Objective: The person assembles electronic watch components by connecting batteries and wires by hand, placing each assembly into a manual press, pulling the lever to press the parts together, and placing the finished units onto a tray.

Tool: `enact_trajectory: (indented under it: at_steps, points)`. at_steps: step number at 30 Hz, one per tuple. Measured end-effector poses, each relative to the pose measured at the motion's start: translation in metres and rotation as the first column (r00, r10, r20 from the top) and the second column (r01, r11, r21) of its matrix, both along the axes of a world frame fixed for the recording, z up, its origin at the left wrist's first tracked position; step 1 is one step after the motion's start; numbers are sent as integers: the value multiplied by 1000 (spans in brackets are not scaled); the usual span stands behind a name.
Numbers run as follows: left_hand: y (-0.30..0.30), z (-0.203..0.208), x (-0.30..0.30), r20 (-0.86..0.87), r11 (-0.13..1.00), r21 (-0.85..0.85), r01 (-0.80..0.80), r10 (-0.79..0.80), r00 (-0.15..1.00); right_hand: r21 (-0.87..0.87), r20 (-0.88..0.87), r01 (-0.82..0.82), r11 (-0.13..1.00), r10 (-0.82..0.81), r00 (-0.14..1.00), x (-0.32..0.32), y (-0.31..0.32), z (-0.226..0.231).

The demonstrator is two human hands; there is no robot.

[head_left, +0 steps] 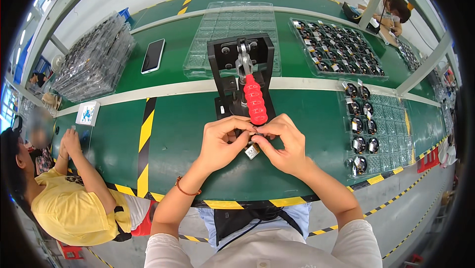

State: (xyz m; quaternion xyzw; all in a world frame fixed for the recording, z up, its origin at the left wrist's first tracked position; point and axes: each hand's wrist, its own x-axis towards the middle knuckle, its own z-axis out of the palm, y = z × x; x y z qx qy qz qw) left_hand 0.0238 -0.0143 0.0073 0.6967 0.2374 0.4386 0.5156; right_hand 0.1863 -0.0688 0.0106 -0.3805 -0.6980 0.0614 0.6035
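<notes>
My left hand (225,139) and my right hand (283,144) meet at the middle of the green bench, fingertips pinched round a small black electronic part. From it hangs a silver-white labelled block (252,151), just below the fingers. Most of the black piece is hidden by my fingers. Directly beyond my hands stands a black toggle-clamp fixture (241,60), whose red ribbed handle (255,101) points down toward my fingertips. Over on the right, a clear plastic tray (388,134) holds several round black parts (359,144) in its left columns.
At the back right lies a filled tray (339,48) of similar parts. Clear trays (232,18) lie behind the fixture; more are stacked (94,58) at left, beside a phone (153,56). A small white box (88,113) sits near a yellow-shirted co-worker (74,203). Another person (391,13) works far right.
</notes>
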Motion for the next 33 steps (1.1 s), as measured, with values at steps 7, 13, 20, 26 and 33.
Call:
enact_trajectory:
  at_steps: [7,13,20,26,33]
  points:
    - [1,6,-6,137,980,-92,175,-162,977,100,147,43,994,-57,988,1,1,-1]
    - [2,10,-6,81,981,-117,152,-143,986,73,102,117,990,-124,987,1,-2,-3]
    - [-7,5,10,168,981,-192,-18,51,984,48,81,150,988,-153,985,-2,-3,-5]
    - [-4,-1,5,142,969,-247,-28,64,988,18,93,184,983,-185,978,-4,0,-8]
    - [-5,-3,3,119,960,-281,8,27,993,104,213,187,977,-206,955,-1,0,-5]
